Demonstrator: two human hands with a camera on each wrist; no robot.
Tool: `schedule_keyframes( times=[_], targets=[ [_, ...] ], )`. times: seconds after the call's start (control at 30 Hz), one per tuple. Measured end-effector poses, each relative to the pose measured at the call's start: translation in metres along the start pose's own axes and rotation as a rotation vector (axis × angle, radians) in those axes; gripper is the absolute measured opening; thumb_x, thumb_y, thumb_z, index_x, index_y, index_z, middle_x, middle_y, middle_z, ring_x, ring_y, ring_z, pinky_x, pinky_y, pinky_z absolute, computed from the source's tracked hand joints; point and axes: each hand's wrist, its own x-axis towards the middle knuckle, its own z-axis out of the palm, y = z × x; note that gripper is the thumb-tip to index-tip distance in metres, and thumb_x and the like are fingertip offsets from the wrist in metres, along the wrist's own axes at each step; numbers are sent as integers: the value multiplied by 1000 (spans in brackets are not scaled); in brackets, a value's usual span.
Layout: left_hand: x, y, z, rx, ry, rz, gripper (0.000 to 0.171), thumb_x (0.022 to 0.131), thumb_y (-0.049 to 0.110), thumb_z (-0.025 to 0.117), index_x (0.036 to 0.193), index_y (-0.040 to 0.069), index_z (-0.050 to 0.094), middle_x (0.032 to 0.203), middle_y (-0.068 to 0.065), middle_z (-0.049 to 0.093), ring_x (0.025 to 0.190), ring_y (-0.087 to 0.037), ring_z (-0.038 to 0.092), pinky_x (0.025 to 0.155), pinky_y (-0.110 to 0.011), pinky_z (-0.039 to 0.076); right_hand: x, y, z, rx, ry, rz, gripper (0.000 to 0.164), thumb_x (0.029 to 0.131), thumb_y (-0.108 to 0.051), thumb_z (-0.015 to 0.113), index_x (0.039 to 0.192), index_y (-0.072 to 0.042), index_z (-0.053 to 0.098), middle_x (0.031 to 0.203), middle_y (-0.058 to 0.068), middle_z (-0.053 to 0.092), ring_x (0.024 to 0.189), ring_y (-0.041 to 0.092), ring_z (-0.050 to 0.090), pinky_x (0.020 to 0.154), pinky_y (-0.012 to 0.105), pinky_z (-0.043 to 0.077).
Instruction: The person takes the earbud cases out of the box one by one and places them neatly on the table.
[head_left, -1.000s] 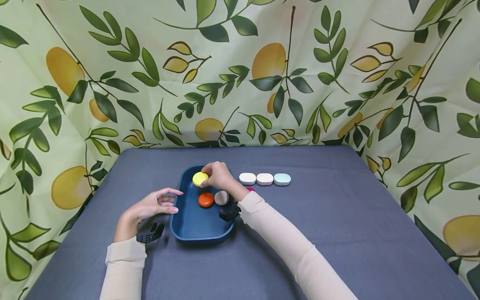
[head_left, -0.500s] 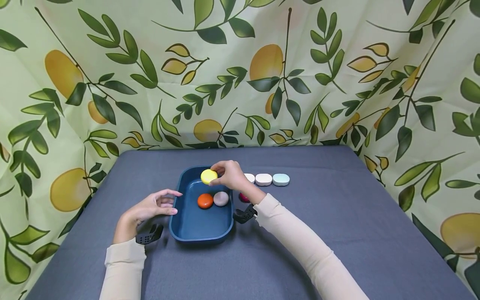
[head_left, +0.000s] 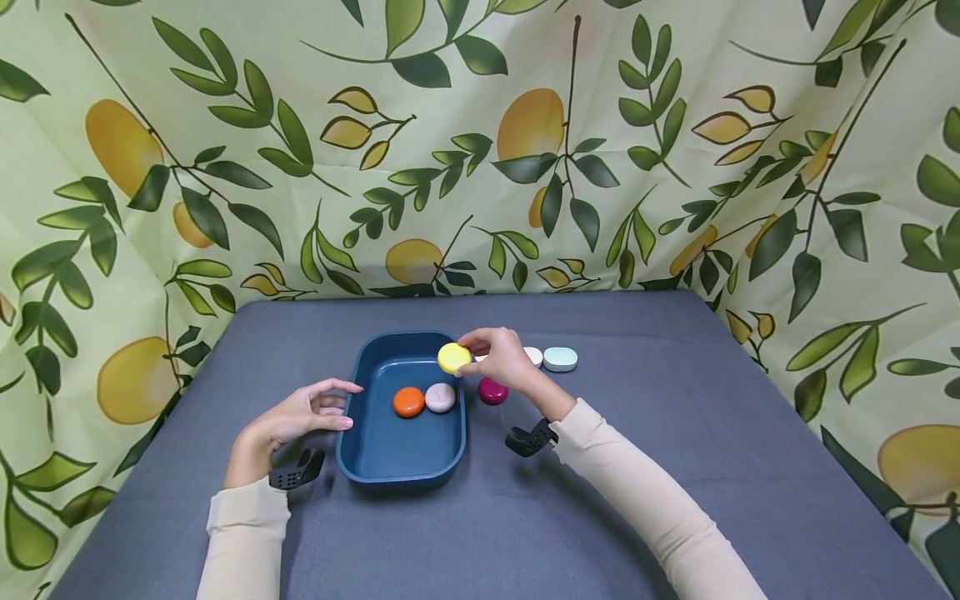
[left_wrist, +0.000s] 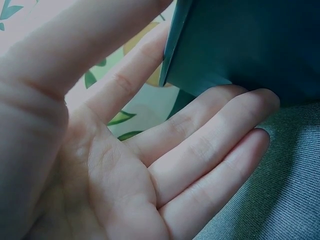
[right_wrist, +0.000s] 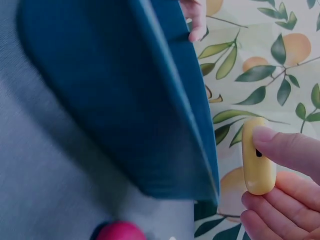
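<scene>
In the head view, my right hand [head_left: 501, 358] pinches a yellow, rounded, puck-like case [head_left: 453, 358] between thumb and fingers above the right rim of a blue tray [head_left: 401, 481]. The right wrist view shows that yellow case [right_wrist: 256, 175] edge-on, with a small black mark on its side. My left hand [head_left: 309, 410] touches the tray's left side, fingers loosely extended. Its fingertips lie against the tray's outer wall [left_wrist: 235, 50] in the left wrist view. Inside the tray, an orange rounded piece [head_left: 408, 402] sits beside a pale pinkish-grey one [head_left: 439, 397].
Right of the tray lies a magenta rounded piece [head_left: 492, 391]. Behind my right hand are white oval pieces, one [head_left: 534, 356] partly covered, and a mint oval piece [head_left: 560, 359] in the same row. A leaf-patterned curtain [head_left: 450, 167] surrounds the grey table [head_left: 637, 458].
My right hand has carried the yellow case rightward, from over the tray's inside to above its right rim. The magenta piece has come into full view. My left hand stays at the tray.
</scene>
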Motion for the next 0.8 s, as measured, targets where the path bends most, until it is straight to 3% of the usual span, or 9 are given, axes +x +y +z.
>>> schedule_keyframes(
  times=[0.2,0.8],
  targets=[
    [0,2,0,-11,-1,-7,63,86,21,73,139,1,44,144,-30,43,128,-40,51,101,-51,49,-13,16,-11,35,19,35,44,71,-10,84,110,2,69,108,19,73,97,30,71,89,42,57],
    [1,0,0,3,-15,3,64,87,20,72,140,0,42,146,-32,41,131,-45,47,102,-55,47,-40,69,-25,5,64,91,41,69,-5,84,105,7,69,100,23,73,89,31,72,79,35,59]
  ],
)
